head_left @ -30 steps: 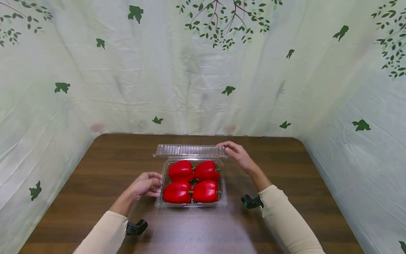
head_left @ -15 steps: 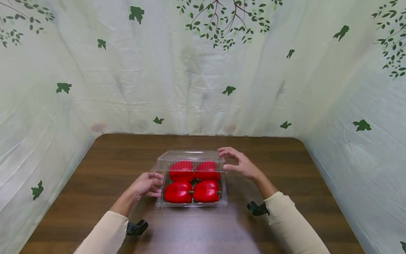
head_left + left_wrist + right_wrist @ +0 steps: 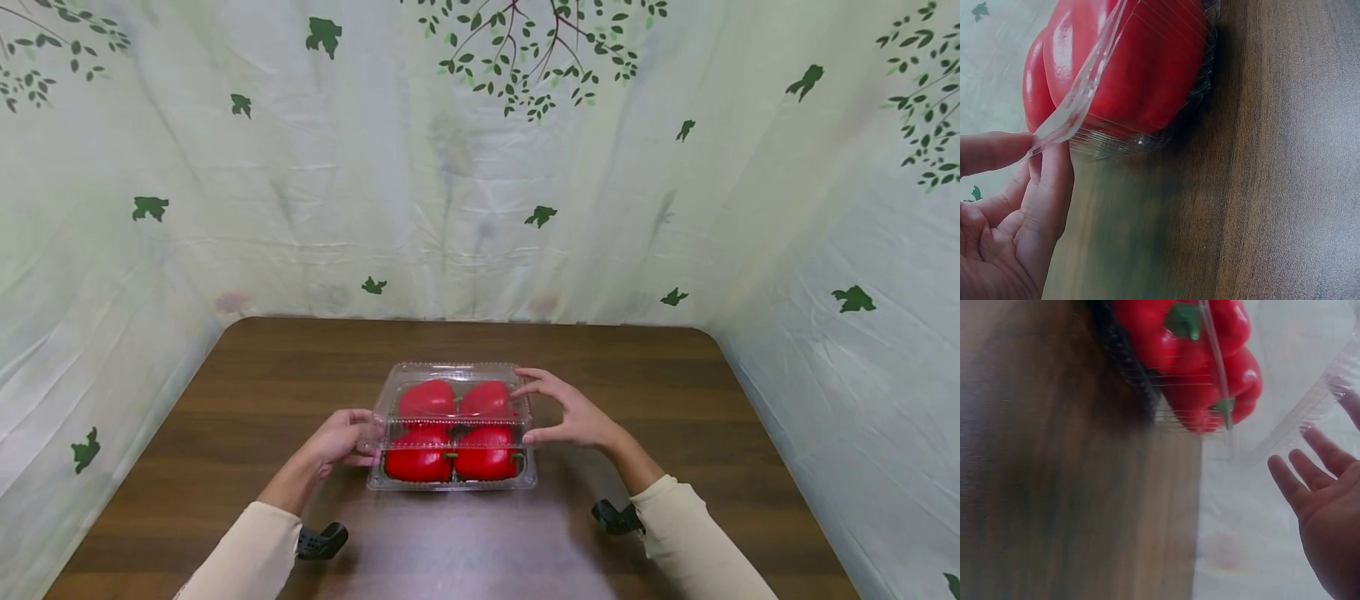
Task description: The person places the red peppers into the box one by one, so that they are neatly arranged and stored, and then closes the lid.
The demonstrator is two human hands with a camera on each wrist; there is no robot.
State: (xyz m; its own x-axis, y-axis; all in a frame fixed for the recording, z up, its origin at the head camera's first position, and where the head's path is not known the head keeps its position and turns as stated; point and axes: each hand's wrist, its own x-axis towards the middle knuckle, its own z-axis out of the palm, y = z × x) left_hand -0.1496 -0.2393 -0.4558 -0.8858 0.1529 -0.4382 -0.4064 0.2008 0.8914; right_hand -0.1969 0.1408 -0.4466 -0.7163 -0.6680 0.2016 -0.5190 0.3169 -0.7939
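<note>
Several red bell peppers (image 3: 420,460) lie side by side in a clear plastic clamshell container (image 3: 453,486), their green stems pointing right. The hinged clear lid (image 3: 455,435) is tilted over them, its front lip above the nearer peppers. At the container's left side, my left hand (image 3: 341,442) pinches the clear rim (image 3: 1077,112) between thumb and fingers, as the left wrist view shows. My right hand (image 3: 576,417) is at the lid's right side, thumb by its front lip. In the right wrist view, spread, mostly straight fingers touch the lid (image 3: 1300,425); the thumb is hidden there.
The container stands on a brown wood-grain table (image 3: 637,367) with rounded back corners. A pale curtain (image 3: 480,208) printed with leaves and green bird shapes hangs behind and on both sides. Black wrist devices (image 3: 322,542) sit at both cuffs.
The lid has swung down toward me, from raised behind the container to over the peppers. My right hand has moved down and nearer with it. The left hand has stayed at the rim.
</note>
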